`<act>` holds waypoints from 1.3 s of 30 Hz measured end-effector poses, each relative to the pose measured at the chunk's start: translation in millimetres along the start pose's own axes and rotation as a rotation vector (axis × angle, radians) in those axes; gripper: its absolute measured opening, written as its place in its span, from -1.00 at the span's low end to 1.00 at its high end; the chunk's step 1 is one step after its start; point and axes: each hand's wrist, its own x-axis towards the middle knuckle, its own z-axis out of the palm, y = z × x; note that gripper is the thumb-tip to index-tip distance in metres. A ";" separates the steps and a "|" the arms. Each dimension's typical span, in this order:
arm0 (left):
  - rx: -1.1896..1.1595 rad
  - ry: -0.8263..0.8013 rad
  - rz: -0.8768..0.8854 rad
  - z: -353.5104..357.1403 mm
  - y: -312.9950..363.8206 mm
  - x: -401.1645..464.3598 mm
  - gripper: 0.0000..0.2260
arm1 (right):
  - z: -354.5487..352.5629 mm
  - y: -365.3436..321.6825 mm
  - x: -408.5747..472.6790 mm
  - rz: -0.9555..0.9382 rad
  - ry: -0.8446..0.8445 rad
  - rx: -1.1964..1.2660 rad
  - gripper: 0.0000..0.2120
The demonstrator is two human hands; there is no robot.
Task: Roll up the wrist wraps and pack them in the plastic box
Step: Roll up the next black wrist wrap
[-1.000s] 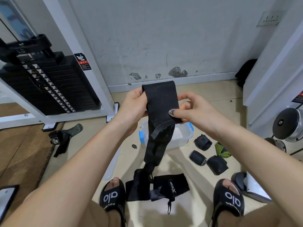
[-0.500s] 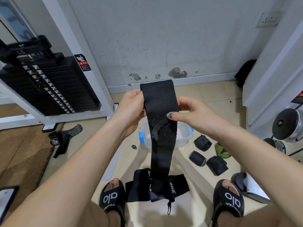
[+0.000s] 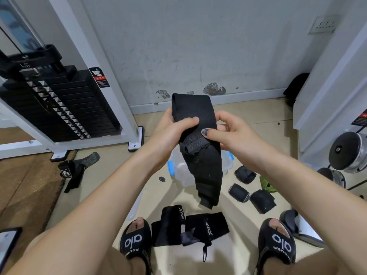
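The black wrist wrap [image 3: 198, 143] is held up in the air between the person's knees, its top end standing above the hands and its lower part hanging down in front of the plastic box [image 3: 179, 169]. The left hand [image 3: 170, 133] grips the wrap from the left, the thumb pressed across its front. The right hand [image 3: 228, 133] pinches the right edge, thumb on the front and the other fingers curled behind.

The rolling is probably just beginning. To do it well, the person should fold the top end down tightly, keep both edges in line, and hold the hanging tail under light tension so that the roll does not become a cone.

Three rolled wraps [image 3: 251, 187] lie on the floor to the right of the box. A flat wrap [image 3: 190, 228] between the sandals [image 3: 136, 243] shows "XTEP"; the sandals show "alo". A glove [image 3: 72, 172] at the left has a label, too small to read with certainty.
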 end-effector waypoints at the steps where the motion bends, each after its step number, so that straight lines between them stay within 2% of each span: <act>1: -0.016 0.017 0.019 -0.2 -1.1 0.6 -0.64 | 0.1 0.6 -0.2 0.004 0.001 -0.003 -0.80; 5: -0.064 0.045 0.020 4.6 0.7 -2.3 -0.64 | 1.1 1.8 0.3 0.002 -0.013 0.002 -0.79; 11: -0.062 0.043 0.011 7.7 5.1 -4.4 -0.65 | 4.9 7.4 -0.3 -0.027 0.000 0.001 -0.64; 14: -0.113 0.051 -0.007 11.0 6.8 -5.0 -0.75 | 8.8 7.9 -0.8 -0.043 0.015 -0.010 -0.57; 18: -0.003 0.147 0.072 13.3 5.5 -3.8 -0.79 | 13.4 8.1 -2.8 -0.035 0.008 -0.037 -0.54; 20: 0.035 0.161 0.122 13.1 3.8 -2.9 -0.80 | 14.5 4.6 -2.5 -0.018 0.000 0.003 -0.59; 23: 0.053 0.140 0.128 12.9 3.4 -4.0 -0.83 | 14.3 -4.4 -0.3 0.020 0.045 0.129 -0.79; 28: 0.038 0.060 0.082 15.4 3.3 -10.1 -0.77 | 15.8 -1.5 5.9 -0.042 0.210 0.011 -0.89; 32: -0.014 0.035 0.032 17.4 0.6 -9.6 -0.76 | 18.3 -1.5 7.3 -0.067 0.243 -0.007 -0.98; 39: 0.035 -0.009 0.045 20.5 0.5 -12.2 -0.70 | 21.8 -2.1 7.7 0.021 0.287 -0.196 -0.67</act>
